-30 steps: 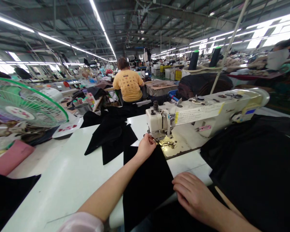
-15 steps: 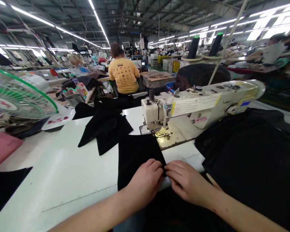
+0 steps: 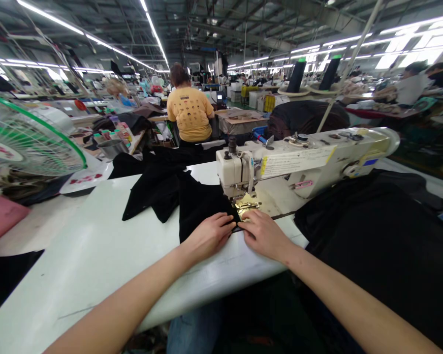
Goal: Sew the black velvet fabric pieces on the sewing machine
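A black fabric piece [image 3: 197,206] lies on the white table [image 3: 96,246], its near edge just in front of the presser foot [image 3: 245,204] of the cream sewing machine [image 3: 299,157]. My left hand [image 3: 208,235] lies flat on that near edge, fingers stretched toward the needle. My right hand [image 3: 262,233] presses the same edge from the right, fingertips close to the foot. The two hands nearly touch.
More black fabric pieces [image 3: 151,189] lie behind on the table and a large black heap [image 3: 376,231] at the right. A green fan [image 3: 25,142] stands at left. A person in a yellow shirt [image 3: 190,115] sits ahead with their back turned.
Both hands moved forward along with the black piece, from near the table's front edge up to the presser foot. A second ago the left hand was at the foot and the right near the edge.
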The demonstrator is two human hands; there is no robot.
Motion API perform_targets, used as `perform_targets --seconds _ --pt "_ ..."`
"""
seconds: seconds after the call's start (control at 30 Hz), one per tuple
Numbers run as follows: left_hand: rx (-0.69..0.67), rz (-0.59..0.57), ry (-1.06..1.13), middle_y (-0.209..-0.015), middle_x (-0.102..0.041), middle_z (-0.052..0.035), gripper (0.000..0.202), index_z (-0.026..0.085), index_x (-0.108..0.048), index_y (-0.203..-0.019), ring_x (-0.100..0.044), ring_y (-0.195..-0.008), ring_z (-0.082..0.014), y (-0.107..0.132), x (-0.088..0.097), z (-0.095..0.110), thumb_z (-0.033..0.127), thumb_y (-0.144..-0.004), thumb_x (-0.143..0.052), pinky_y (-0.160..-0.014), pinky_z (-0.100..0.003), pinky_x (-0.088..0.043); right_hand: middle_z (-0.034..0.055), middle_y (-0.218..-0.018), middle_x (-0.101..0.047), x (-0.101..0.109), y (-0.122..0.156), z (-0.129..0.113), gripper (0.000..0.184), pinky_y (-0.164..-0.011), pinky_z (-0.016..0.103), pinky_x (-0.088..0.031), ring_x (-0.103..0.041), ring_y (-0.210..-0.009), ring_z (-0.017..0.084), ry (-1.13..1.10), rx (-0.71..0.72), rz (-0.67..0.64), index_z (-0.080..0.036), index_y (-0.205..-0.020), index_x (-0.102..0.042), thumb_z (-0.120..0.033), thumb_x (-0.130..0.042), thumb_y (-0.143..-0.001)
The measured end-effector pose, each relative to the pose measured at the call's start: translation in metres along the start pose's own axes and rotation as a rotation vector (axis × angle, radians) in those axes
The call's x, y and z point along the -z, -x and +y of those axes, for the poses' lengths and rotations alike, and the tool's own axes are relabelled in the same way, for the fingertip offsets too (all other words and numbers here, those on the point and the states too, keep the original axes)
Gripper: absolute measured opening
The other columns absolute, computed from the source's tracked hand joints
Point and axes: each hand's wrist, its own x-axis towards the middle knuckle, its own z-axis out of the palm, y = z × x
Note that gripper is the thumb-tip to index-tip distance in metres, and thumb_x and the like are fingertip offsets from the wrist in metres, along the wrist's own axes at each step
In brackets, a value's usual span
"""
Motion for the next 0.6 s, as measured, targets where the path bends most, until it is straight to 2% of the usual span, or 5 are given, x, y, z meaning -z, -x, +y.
perform_targets --seconds 0.13,0.23,0.47,0.6 --pt "0.055 0.013 0.098 -0.125 -0.068 -0.0147 0.031 0.017 -0.072 -0.116 -0.06 -0.119 -0.0272 -0.011 0.001 -0.022 0.019 -0.095 -0.048 -0.103 -0.046 -0.051 0.0085 -0.099 -0.065 -0.007 -0.018 0.007 0.022 -0.091 0.042 -0.05 -0.057 -0.101 0.026 0.041 -0.049 0.009 -0.018 -0.103 -0.073 -0.011 -0.059 -0.088" --pt "0.098 0.006 0.105 -0.122 -0.068 -0.0139 0.031 0.018 -0.073 -0.115 -0.061 -0.116 -0.0268 -0.019 0.003 -0.034 0.021 -0.096 -0.048 -0.102 -0.045 -0.051 0.009 -0.101 -0.065 -0.013 -0.022 0.008 0.023 -0.091 0.042 -0.05 -0.057 -0.102 0.027 0.046 -0.085 0.03 -0.018 -0.106 -0.071 -0.012 -0.059 -0.088" --pt "0.216 0.061 0.142 -0.123 -0.069 -0.0106 0.029 0.021 -0.074 -0.114 -0.061 -0.117 -0.0259 -0.023 -0.001 -0.05 0.029 -0.097 -0.051 -0.104 -0.045 -0.048 0.014 -0.118 -0.063 -0.02 0.007 -0.008 0.03 -0.098 0.047 -0.049 -0.057 -0.112 0.029 0.022 -0.109 0.096 -0.014 -0.12 -0.064 -0.014 -0.056 -0.091" --pt "0.339 0.131 0.124 -0.126 -0.067 -0.0122 0.031 0.017 -0.072 -0.117 -0.061 -0.118 -0.0254 -0.015 -0.011 -0.039 0.021 -0.096 -0.049 -0.106 -0.044 -0.049 0.0136 -0.112 -0.067 -0.017 0.021 -0.018 0.024 -0.093 0.047 -0.052 -0.06 -0.105 0.028 0.01 -0.071 0.125 -0.014 -0.113 -0.066 -0.013 -0.054 -0.092"
